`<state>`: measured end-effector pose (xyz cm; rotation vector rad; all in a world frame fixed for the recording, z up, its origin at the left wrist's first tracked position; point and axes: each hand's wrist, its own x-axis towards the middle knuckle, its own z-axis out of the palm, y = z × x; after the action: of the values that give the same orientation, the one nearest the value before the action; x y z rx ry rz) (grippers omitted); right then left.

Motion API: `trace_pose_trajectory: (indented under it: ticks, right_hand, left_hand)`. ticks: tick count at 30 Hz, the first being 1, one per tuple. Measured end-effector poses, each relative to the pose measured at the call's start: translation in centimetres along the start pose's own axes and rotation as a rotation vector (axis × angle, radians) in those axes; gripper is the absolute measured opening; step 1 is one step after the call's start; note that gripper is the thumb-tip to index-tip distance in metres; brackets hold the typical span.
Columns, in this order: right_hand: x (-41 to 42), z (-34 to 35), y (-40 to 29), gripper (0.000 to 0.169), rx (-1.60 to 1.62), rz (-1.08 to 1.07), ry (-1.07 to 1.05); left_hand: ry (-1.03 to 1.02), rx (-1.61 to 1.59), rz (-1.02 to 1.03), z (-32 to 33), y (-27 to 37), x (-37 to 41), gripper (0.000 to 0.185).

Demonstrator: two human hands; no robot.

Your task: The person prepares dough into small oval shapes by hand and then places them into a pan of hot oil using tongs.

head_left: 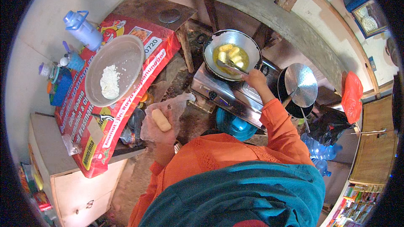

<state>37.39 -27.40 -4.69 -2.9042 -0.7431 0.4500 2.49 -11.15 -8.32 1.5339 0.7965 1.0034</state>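
Observation:
My left hand (164,137) supports a thin translucent plastic sheet (180,103) from below, and a pale log-shaped piece of dough (161,120) rests on it over the palm. With my right hand (256,79) I grip a metal utensil (236,68), perhaps tongs or a turner, whose far end dips into a wok (213,39). Inside the wok, several yellow elongated pieces (234,51) sit in shallow oil (246,57). The wok stands on a steel gas stove (202,83) with a black knob.
On the left, a banner-covered table (126,123) bears a grey basin (126,60) with white flour (110,83) and a blue thermos (83,31). Right of the stove are a black pan (282,83) and a shiny lid (303,83). A blue basin (235,126) lies below the stove.

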Motion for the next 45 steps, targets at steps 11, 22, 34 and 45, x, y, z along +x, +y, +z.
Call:
trace_pose_trajectory:
  ticks: [11,22,34,45]
  right_hand:
    - [-2.0,1.4,0.9,0.022,-0.183,-0.307,0.456]
    - [-4.5,-1.2,0.7,0.03,-0.14,-0.188,0.284]
    - [-2.0,0.6,-0.4,0.033,-0.096,-0.134,0.245]
    - [-3.0,-3.3,1.3,0.035,-0.198,-0.075,0.116]
  left_hand:
    - [0.08,0.437,0.136,0.2,3.0,-0.4,0.034]
    - [0.14,0.511,0.233,1.5,6.9,0.3,0.032]
    - [0.045,-0.216,-0.113,0.2,0.6,0.7,0.036]
    - [0.026,0.189,0.06,0.0,0.5,0.2,0.034]
